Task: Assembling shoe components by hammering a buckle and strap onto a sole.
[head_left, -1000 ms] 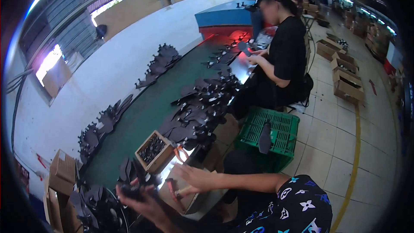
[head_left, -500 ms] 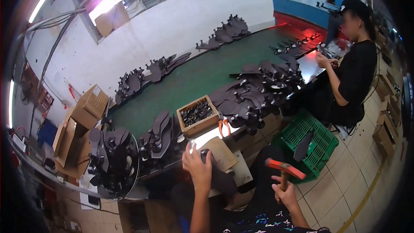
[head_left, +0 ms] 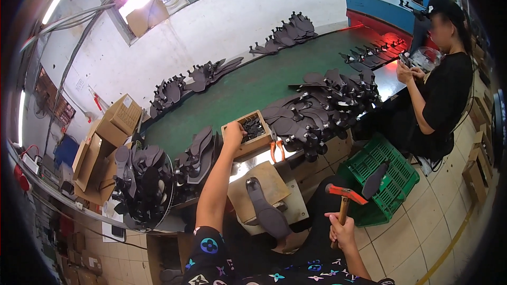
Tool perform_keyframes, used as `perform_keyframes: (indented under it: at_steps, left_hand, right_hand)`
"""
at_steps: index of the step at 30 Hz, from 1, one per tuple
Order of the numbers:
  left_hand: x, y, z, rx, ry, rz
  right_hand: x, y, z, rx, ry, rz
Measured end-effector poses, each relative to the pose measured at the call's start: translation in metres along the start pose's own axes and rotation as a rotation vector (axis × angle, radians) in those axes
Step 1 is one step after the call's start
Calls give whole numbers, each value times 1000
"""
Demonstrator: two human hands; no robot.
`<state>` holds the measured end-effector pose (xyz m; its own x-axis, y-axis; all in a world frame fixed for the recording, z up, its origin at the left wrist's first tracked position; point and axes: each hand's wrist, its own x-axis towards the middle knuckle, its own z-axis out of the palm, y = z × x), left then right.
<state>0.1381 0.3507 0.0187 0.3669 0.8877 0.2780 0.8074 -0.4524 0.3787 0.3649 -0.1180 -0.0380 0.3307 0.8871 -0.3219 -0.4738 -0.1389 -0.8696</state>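
Note:
My left hand reaches into a wooden box of small dark parts. Its fingers are bent together at the parts, and whatever they pinch is hidden. In my right hand, a hammer is held upright by its wooden handle, orange head uppermost. A dark grey shoe sole lies between my arms, its narrow end over a brown board on a metal plate. Neither hand touches the sole.
Orange-handled pliers lie beside the box. Piled soles cover the bench to the right, with more soles in a round holder at left. A green crate stands at right, near a seated co-worker holding a small part.
My left hand has moved from the sole on the board up and forward into the wooden box. The hammer stays in my right hand, its handle now more fully in view.

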Motion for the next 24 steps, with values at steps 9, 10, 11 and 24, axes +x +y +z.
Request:
perform_keyframes:
  at_steps: [9, 10, 11, 24]
  left_hand:
    - [-86, 84, -79, -1197, -9, -325]
    - [-104, 96, -89, -1283, -5, -279]
    - [-121, 106, -98, -1369, 2, -232]
    - [-254, 178, -126, -1635, 133, -225]
  right_hand:
    - [38, -55, 35, -273, -105, -199]
    - [44, -66, 47, -277, -127, -255]
    - [50, -78, 60, -281, -150, -310]
    - [37, -135, 176, -329, -491, -558]
